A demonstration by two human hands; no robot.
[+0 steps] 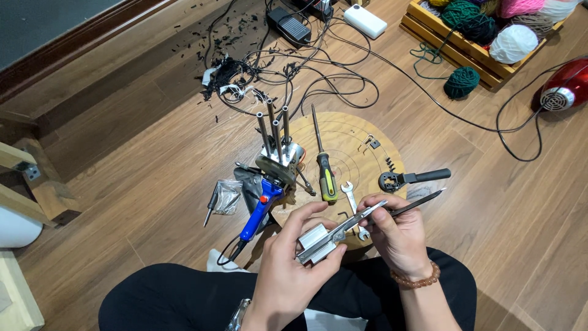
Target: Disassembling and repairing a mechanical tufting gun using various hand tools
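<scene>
two bare hands meet just in front of the round wooden board (361, 144), low in the head view. the left hand (293, 257) has its grip closed around a small silver metal block (318, 242); the right hand (397, 230), with a bead bracelet (416, 277) at the wrist, pinches long tweezers (358, 219) whose tips rest on the block, and a thin dark rod (416, 204) sticks out past its fingers. what the tips press on is too small to make out, and the left palm hides the block's underside.

on the board, beyond the hands, lie a screwdriver with a black and yellow handle (326, 171), a small wrench (350, 195) partly hidden by the right fingers, and a black-handled tool (409, 178) at the board's right edge. at the board's left edge stands a metal device with four upright rods (275, 144), with a blue soldering iron (260, 211) leaning just beside it.

everything sits on a wooden plank floor. far beyond the board are tangled black cables (306, 79), black scraps, a white power bank (365, 20) and a wooden crate of yarn balls (490, 27); a red appliance (566, 92) is cut off by the right frame edge. the person's black-trousered legs fill the bottom.
</scene>
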